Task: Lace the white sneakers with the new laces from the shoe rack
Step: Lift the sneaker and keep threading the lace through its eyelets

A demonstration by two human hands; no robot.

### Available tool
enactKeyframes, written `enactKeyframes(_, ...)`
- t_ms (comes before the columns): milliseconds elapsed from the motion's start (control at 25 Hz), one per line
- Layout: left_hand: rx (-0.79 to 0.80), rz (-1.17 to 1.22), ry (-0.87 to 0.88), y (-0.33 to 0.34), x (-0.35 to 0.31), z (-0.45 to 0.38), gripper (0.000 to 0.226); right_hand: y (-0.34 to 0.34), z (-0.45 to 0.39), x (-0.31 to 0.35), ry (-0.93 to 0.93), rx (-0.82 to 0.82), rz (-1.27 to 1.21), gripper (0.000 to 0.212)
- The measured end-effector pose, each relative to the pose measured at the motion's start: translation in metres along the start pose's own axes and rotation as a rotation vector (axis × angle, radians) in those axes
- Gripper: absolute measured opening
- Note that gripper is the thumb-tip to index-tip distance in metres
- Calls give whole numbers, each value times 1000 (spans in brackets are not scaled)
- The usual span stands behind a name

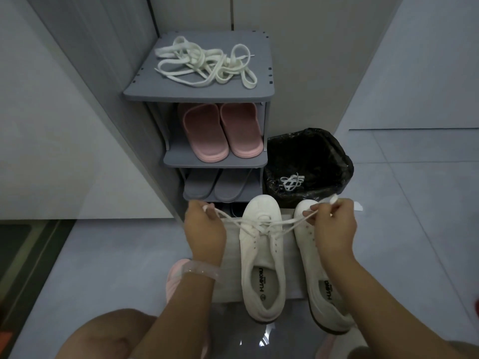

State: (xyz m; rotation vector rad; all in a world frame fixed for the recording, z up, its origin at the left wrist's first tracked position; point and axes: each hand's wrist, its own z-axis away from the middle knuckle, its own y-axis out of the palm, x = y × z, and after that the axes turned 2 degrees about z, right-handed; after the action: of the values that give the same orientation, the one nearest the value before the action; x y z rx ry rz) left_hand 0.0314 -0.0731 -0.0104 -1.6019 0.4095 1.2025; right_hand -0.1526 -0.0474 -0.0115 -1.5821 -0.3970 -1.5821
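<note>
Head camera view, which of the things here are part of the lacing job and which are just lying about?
Part of the job:
left sneaker
right sneaker
lace being threaded, one end in the left hand, the other in the right hand
laces on the rack

Just lying about:
pink slippers
grey slippers
bin with a lace in it

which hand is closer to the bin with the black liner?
Right. The right hand pinches a lace end just in front of the bin, almost at its near rim. The left hand holds the other end farther off, before the shoe rack.
</note>
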Motion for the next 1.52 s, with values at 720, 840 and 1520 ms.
enactKeyframes(720, 823, -508, 446, 29, 16, 15, 44, 26, 10, -14, -646, 580, 887, 38)
enactKeyframes(840, 779, -400, 353, 30, 22, 19, 29, 28, 12, -15, -484, 612, 905, 27)
enactKeyframes(1520, 584, -539, 354, 52, 14, 28, 19, 50, 26, -13, -473, 559, 1145, 25)
